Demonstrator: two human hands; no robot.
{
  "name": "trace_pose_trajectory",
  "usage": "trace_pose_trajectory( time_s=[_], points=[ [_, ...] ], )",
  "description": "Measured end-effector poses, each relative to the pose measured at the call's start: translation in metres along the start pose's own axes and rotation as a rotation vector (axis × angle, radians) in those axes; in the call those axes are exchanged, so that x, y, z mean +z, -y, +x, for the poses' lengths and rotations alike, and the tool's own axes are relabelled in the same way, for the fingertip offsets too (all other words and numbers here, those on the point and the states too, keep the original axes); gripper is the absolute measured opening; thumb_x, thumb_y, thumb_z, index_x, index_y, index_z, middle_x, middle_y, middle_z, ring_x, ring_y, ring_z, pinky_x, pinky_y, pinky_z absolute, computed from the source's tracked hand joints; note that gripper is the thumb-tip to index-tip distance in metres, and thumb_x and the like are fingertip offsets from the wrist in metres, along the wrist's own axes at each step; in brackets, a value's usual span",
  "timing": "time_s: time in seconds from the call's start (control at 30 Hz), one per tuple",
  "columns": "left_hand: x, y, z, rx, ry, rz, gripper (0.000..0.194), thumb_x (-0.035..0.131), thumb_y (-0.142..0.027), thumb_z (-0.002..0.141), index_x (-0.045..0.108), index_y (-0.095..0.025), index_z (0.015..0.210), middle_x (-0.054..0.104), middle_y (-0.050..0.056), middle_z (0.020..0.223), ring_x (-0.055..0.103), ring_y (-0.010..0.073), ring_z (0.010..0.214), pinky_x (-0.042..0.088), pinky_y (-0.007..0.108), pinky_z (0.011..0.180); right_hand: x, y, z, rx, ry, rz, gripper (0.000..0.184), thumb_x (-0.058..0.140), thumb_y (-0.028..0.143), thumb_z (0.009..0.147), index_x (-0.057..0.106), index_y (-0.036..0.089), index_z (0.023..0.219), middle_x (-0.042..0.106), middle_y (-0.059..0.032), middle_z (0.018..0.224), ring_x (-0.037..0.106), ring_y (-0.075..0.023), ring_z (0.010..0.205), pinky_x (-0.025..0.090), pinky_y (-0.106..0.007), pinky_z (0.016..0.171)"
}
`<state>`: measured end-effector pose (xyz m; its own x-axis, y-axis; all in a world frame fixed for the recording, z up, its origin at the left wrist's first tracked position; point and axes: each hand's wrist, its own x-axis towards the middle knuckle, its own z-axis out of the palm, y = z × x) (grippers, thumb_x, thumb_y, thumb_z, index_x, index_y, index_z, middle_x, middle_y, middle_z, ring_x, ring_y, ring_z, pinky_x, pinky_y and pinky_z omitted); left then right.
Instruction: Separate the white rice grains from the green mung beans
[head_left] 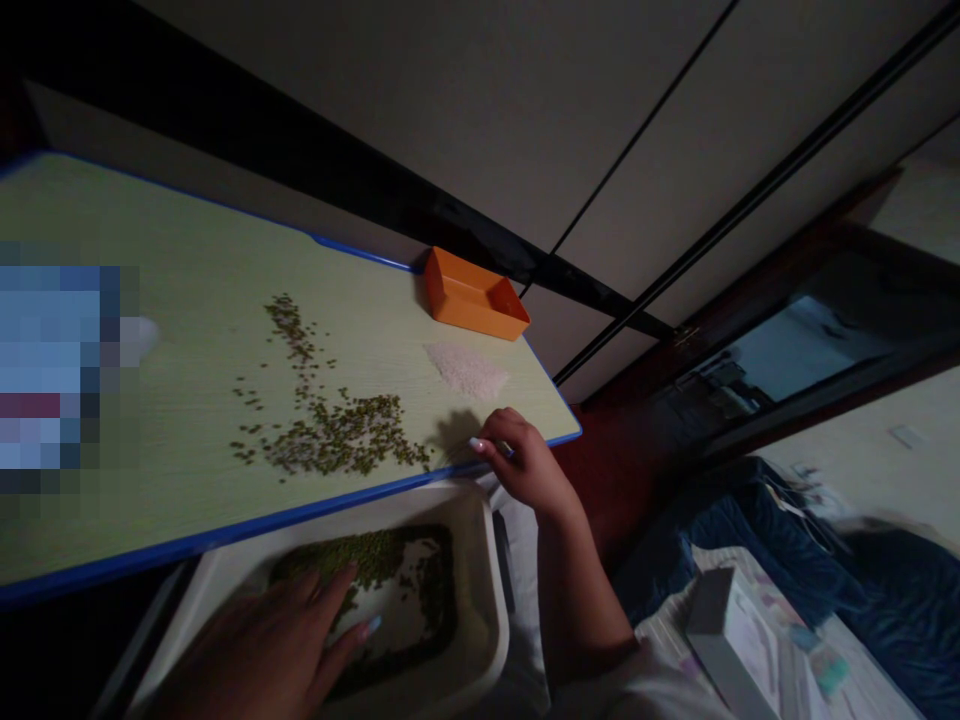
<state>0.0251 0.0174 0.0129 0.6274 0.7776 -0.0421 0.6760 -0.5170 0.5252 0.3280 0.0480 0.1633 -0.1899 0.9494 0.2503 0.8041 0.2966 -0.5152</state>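
Note:
My left hand reaches over a white plastic basin with its thumb and fingers apart. Green beans lie in the basin by its fingertips, and part of them is hidden under the hand. At the table's near edge, my right hand is closed, thumb against curled fingers; whatever is between them is too small to tell. Left of it, more green beans mixed with white grains spread over the yellow-green table. A pile of white rice-like grains lies just beyond the right hand.
An orange open box stands at the table's far right corner. A blurred-out blue object is at the left. Pale cabinet doors rise behind the table. Dark blue fabric and a grey-white box lie on the right.

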Motion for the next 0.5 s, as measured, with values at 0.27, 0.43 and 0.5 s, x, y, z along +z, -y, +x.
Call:
trace_pose_trajectory(
  time_s=[0.27,0.43,0.5],
  points=[
    [-0.0019,-0.0017,-0.0009,-0.033,0.018,-0.051,0.056,0.057,-0.056,0.100,0.089,-0.024,0.134,0.089,0.018,0.141,0.085,0.0464,0.130,0.068,0.066,0.111,0.0044,0.0005,0.0035,0.016,-0.052,-0.040,0.034,0.069,0.030,0.112,0.060,0.026,0.080,0.064,-0.0041,0.086,0.060,-0.0248,0.090,0.049,-0.036,0.085],
    [-0.0034,-0.0005,-0.0010,-0.007,0.008,-0.053,0.053,0.058,-0.057,0.100,0.089,-0.027,0.131,0.091,0.016,0.137,0.087,0.0432,0.125,0.070,0.061,0.108,0.0067,-0.0005,0.0038,0.018,-0.053,-0.037,0.032,0.070,0.024,0.110,0.060,0.026,0.080,0.063,-0.0034,0.085,0.060,-0.0244,0.089,0.048,-0.035,0.084],
    [-0.0024,-0.0002,-0.0010,-0.010,0.019,-0.046,0.054,0.058,-0.055,0.100,0.089,-0.025,0.132,0.091,0.017,0.136,0.087,0.0450,0.124,0.069,0.064,0.108,0.0067,-0.0008,0.0037,0.014,-0.061,-0.029,0.031,0.070,0.023,0.109,0.060,0.026,0.080,0.063,-0.0033,0.085,0.060,-0.0242,0.088,0.048,-0.035,0.083]
  ],
)
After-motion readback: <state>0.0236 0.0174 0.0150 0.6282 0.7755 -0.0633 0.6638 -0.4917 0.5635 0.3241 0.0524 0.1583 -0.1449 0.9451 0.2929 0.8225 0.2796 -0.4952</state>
